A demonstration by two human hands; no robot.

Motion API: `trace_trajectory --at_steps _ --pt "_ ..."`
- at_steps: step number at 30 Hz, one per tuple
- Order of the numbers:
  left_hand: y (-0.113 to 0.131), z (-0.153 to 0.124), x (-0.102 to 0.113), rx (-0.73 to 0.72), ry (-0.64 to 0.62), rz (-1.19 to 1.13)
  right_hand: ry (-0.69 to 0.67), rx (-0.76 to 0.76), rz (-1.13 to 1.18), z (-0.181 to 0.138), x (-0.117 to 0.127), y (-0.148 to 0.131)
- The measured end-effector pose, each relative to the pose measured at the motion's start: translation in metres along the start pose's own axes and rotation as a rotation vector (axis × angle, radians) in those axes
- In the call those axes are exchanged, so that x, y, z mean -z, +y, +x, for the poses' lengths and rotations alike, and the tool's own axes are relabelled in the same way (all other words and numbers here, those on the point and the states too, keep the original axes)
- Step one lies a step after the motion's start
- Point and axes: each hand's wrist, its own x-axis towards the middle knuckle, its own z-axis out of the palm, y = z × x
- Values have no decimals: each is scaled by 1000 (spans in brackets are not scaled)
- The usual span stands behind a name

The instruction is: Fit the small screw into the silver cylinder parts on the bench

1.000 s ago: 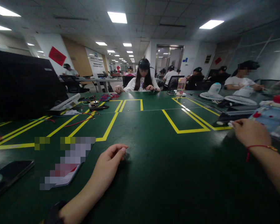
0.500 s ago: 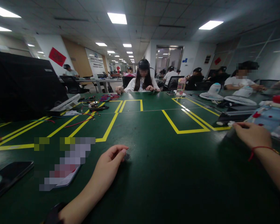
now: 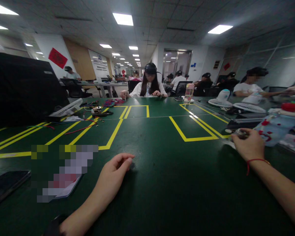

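Note:
My left hand (image 3: 114, 172) rests on the green table (image 3: 167, 183) in front of me. Its fingers are curled together with the tips on the surface, and whatever sits under them is hidden. My right hand (image 3: 248, 146), with a red cord round the wrist, lies at the right by the corner of a yellow tape box. Its fingers are closed round a small round silvery part (image 3: 241, 132). Just beyond it lies a white cloth item with red spots (image 3: 272, 127).
A black monitor (image 3: 22, 88) and loose coloured wires (image 3: 86, 126) stand at the left. A dark phone (image 3: 7, 186) and a blurred card (image 3: 61, 173) lie near me. Small white fans (image 3: 249, 106) and a bottle (image 3: 188, 92) are farther back. A person (image 3: 149, 83) sits across the table, and others sit at the right.
My right hand has drawn left and a little toward me, and now has the round silvery part in its fingers. The left hand has hardly moved.

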Motion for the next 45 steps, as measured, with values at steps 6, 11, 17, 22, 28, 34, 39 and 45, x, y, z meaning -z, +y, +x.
trace_trajectory --at_steps 6,11,17,22,28,34,39,45 --pt "0 0 0 8 -26 17 -523 480 543 -106 9 -107" --pt "-3 1 -1 -20 -37 26 -874 745 647 -183 27 -143" --pt "15 -10 -13 -252 -111 93 -964 674 667 -192 22 -134" --pt "44 -26 -34 -433 -278 130 -1027 512 781 -196 14 -133" --pt "49 -26 -40 -354 -194 63 -1048 560 757 -193 15 -136" --pt "34 -20 -33 -330 -191 162 -978 606 651 -190 19 -133" --pt "21 -22 -43 -362 -280 476 -864 489 712 -180 17 -129" --pt "22 -19 -40 -322 -317 413 -530 194 633 -100 -16 -96"
